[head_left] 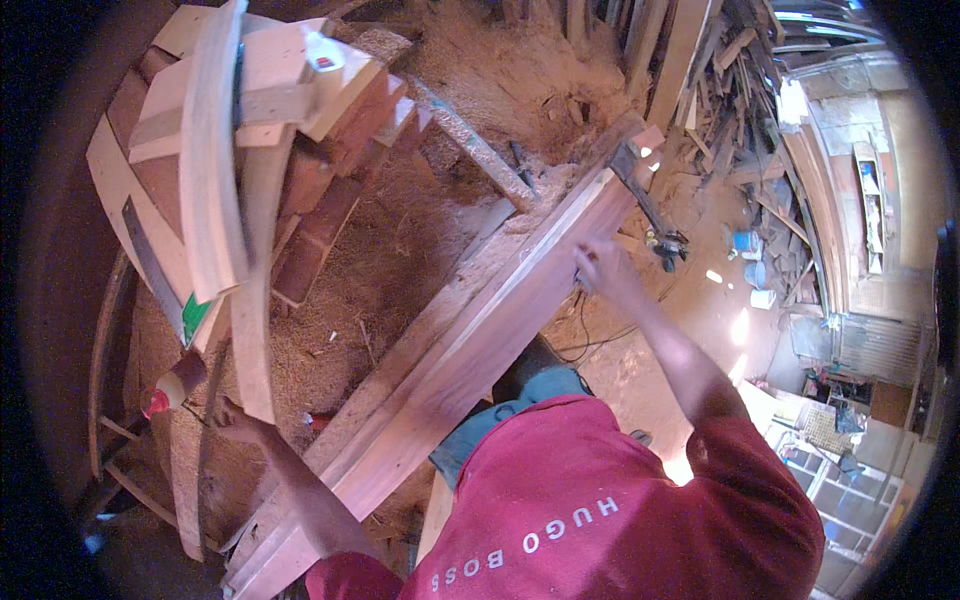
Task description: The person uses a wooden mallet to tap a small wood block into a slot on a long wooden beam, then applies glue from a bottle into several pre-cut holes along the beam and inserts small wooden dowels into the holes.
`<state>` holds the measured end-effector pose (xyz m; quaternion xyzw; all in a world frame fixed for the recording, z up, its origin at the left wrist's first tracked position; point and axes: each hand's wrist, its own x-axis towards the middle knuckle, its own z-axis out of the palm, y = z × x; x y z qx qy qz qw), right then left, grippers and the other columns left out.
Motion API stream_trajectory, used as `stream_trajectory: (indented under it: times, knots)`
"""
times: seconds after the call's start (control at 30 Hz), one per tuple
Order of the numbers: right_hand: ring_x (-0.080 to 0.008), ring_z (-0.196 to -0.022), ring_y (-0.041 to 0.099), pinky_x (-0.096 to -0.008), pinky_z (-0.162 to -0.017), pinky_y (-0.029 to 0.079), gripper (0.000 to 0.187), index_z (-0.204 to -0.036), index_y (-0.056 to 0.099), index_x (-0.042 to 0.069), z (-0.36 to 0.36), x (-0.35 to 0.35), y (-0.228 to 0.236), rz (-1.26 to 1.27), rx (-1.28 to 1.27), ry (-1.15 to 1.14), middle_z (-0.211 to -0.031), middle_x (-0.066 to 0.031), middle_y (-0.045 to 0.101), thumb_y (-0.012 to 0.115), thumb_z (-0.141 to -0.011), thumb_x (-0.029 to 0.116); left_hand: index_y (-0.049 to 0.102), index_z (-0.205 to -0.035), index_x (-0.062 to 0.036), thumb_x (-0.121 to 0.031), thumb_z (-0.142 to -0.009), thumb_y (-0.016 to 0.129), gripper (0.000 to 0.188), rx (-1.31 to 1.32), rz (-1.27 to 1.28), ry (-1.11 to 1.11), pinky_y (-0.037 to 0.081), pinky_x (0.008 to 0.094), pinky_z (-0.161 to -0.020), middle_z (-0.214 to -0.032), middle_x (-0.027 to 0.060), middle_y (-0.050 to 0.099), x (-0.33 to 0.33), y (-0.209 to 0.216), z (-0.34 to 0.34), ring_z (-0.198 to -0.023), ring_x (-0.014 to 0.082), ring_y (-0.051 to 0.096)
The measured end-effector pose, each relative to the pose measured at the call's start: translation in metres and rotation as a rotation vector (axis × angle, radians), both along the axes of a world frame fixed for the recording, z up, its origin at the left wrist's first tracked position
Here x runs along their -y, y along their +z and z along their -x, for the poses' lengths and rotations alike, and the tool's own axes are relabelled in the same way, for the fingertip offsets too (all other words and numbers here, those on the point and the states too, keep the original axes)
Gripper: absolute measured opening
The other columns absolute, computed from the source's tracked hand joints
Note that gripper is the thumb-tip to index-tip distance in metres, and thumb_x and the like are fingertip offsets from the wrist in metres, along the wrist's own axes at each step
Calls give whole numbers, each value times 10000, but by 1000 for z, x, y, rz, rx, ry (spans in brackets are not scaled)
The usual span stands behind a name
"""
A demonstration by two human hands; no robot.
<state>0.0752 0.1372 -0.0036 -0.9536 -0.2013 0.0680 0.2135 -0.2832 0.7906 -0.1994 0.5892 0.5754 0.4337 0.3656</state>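
Right hand (603, 268) first: it sits out at about two o'clock from the person's red shirt (600, 500), fingers pressed against the right-hand edge of the long reddish-brown wooden plank (480, 350). Whether that grip is clenched around the edge or just flat against it, I cannot tell, as the fingers curl out of sight. The plank runs on a diagonal from seven o'clock up to one o'clock, lying on a pale sawdust-strewn wooden surface (400, 340) just beside it.

Now the left hand (235, 420), down at nine o'clock from the shirt: it is at the lower end of a curved pale wooden strip (255, 330), fingers spread and touching it, a loose grip rather than a fist. Just beside it, at its ten o'clock, lies a small bottle with a red cap (165, 392).

Further out, at eleven o'clock, a stack of pale and reddish wooden blocks (300, 110) is piled up, a broad curved pale board (215, 150) over it. At one o'clock, a dark metal clamp (650, 215) sits near the plank's far end. Sawdust (480, 70) heaps up at twelve o'clock, and loose timber offcuts (720, 70) crowd beyond it.
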Motion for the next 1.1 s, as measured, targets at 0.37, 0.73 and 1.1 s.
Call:
stream_trajectory:
  times: [0.37, 0.73, 1.1]
  knots:
    - [-410, -1034, 693, -481, -851, 569, 369, -1040, 698, 14, -323, 207, -271, 767, 55, -111, -1092, -204, 728, 504, -941, 312, 604, -1293, -7, -421, -1019, 518, 504, -813, -103, -777, 357, 530, -1097, -1301, 245, 590, 406, 43, -99, -1242, 414, 524]
    - [-410, -1015, 702, -502, -830, 577, 200, -957, 730, 1, -244, 77, -180, 667, -389, 35, -1051, -262, 716, 597, -841, 95, 608, -1305, -58, -452, -998, 472, 517, -1005, -46, -699, 316, 545, -1121, -1291, 191, 616, 425, 52, -109, -1260, 403, 513]
    - [-420, -916, 724, -525, -810, 585, 297, -1046, 736, 25, -238, 71, -183, 618, -176, 12, -960, -260, 727, 502, -956, 183, 635, -1290, -116, -470, -975, 497, 494, -1025, -51, -705, 333, 549, -1107, -1283, 157, 635, 420, 44, -106, -1251, 379, 532]
